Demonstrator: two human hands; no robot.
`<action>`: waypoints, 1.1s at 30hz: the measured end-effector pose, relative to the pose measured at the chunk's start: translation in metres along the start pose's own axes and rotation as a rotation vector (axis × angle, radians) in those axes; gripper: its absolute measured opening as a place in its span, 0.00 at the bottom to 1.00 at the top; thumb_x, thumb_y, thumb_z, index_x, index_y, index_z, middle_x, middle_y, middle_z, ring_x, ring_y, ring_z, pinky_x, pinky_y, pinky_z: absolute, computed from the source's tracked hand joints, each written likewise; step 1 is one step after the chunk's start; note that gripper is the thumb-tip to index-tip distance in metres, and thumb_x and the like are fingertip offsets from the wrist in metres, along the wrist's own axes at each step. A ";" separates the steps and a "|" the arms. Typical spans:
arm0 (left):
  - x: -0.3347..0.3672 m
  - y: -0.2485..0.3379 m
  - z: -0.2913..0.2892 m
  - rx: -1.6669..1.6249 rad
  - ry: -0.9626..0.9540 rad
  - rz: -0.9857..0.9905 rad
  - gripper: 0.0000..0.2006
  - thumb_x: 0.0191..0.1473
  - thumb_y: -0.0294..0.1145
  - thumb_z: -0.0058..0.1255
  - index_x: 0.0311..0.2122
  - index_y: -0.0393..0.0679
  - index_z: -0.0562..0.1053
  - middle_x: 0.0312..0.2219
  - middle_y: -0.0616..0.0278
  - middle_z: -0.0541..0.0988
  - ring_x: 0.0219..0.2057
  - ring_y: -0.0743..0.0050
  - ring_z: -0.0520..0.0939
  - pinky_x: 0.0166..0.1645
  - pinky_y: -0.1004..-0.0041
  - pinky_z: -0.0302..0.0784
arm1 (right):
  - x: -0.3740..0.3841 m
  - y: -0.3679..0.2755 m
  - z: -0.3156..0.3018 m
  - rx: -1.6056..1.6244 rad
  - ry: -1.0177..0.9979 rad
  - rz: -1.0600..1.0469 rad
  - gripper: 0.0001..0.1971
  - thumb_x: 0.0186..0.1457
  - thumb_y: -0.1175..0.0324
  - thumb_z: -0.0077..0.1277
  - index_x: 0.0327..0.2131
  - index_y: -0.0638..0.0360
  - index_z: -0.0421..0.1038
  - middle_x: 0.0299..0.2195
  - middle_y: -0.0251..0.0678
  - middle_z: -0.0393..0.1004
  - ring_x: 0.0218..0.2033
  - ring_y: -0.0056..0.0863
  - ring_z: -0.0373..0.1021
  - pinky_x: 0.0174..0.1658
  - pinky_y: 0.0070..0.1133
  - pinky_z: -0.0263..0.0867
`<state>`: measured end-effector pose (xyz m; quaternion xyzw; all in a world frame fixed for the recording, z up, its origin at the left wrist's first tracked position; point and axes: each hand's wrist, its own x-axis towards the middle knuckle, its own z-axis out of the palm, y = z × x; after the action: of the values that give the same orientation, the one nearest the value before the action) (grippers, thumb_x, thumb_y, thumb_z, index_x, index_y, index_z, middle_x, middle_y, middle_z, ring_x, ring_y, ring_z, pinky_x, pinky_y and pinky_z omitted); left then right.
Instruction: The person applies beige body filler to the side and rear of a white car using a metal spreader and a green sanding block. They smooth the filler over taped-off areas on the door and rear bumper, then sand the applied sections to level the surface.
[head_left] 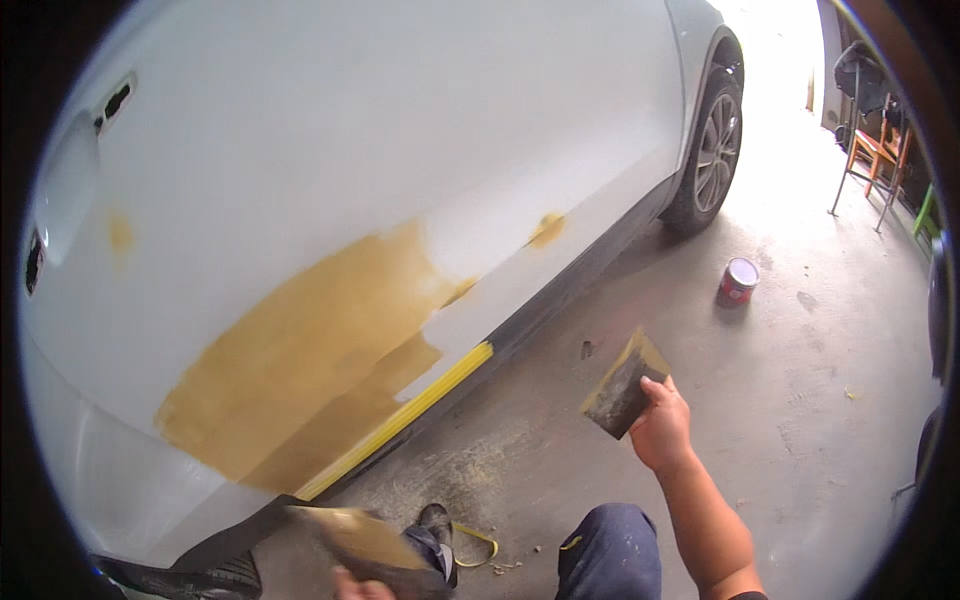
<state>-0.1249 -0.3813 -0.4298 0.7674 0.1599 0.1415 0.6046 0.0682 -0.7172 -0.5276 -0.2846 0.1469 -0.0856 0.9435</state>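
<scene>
My right hand (663, 425) grips a dark, flat, rectangular putty spreader (622, 395), thumb on its face. Tan-yellow putty coats the spreader's far edge. Low in the picture my left hand (362, 587), blurred and partly cut off, holds a putty board (375, 540) with yellowish putty on it. Ahead of both hands stands a white car door (400, 120). A wide tan putty patch (310, 340) covers its lower part, with smaller spots (548, 230) toward the wheel. Yellow masking tape (400, 420) runs along the lower edge beside the patch.
A red can with a pale lid (740, 280) stands on the concrete floor (780, 420). The car's wheel (715, 150) is farther off. Metal stands and a wooden stool (875, 150) are at the far right. My knee (608, 550) and a loose yellow tape strip (478, 545) are near me.
</scene>
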 end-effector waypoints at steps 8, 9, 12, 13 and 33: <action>0.024 0.019 0.044 -0.195 0.115 0.188 0.21 0.69 0.41 0.41 0.60 0.41 0.66 0.37 0.50 0.79 0.18 0.71 0.73 0.22 0.75 0.72 | 0.027 -0.052 0.053 -1.140 -0.531 -1.006 0.23 0.51 0.88 0.44 0.51 0.62 0.71 0.47 0.47 0.73 0.47 0.41 0.72 0.52 0.31 0.68; 0.036 -0.006 0.044 0.364 0.190 0.646 0.21 0.68 0.37 0.42 0.61 0.38 0.64 0.45 0.44 0.76 0.23 0.65 0.76 0.27 0.74 0.76 | 0.033 -0.046 0.066 -1.148 -0.578 -1.134 0.27 0.40 0.90 0.49 0.47 0.61 0.75 0.45 0.49 0.73 0.45 0.46 0.72 0.49 0.34 0.70; 0.042 -0.025 0.063 0.807 0.144 1.128 0.23 0.65 0.25 0.43 0.63 0.30 0.60 0.55 0.29 0.65 0.32 0.57 0.78 0.36 0.70 0.81 | 0.051 -0.026 0.093 -1.432 -0.648 -1.415 0.28 0.43 0.79 0.53 0.50 0.43 0.78 0.48 0.37 0.72 0.49 0.40 0.69 0.54 0.38 0.66; 0.047 -0.030 0.071 0.643 0.047 1.126 0.24 0.64 0.23 0.42 0.63 0.28 0.59 0.55 0.26 0.64 0.31 0.58 0.77 0.35 0.69 0.81 | 0.057 -0.020 0.104 -1.460 -0.671 -1.447 0.27 0.44 0.77 0.53 0.50 0.41 0.77 0.49 0.35 0.72 0.50 0.39 0.68 0.55 0.38 0.64; 0.066 -0.037 0.040 0.653 -0.085 0.974 0.23 0.64 0.20 0.40 0.62 0.24 0.57 0.62 0.19 0.52 0.49 0.31 0.76 0.48 0.57 0.82 | 0.098 0.039 0.154 -1.520 -0.811 -1.567 0.23 0.50 0.64 0.51 0.51 0.30 0.77 0.49 0.25 0.70 0.51 0.35 0.65 0.58 0.44 0.56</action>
<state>-0.0510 -0.3814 -0.4738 0.9038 -0.2003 0.3155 0.2084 0.2142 -0.6301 -0.4497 -0.7962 -0.3684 -0.4378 0.1965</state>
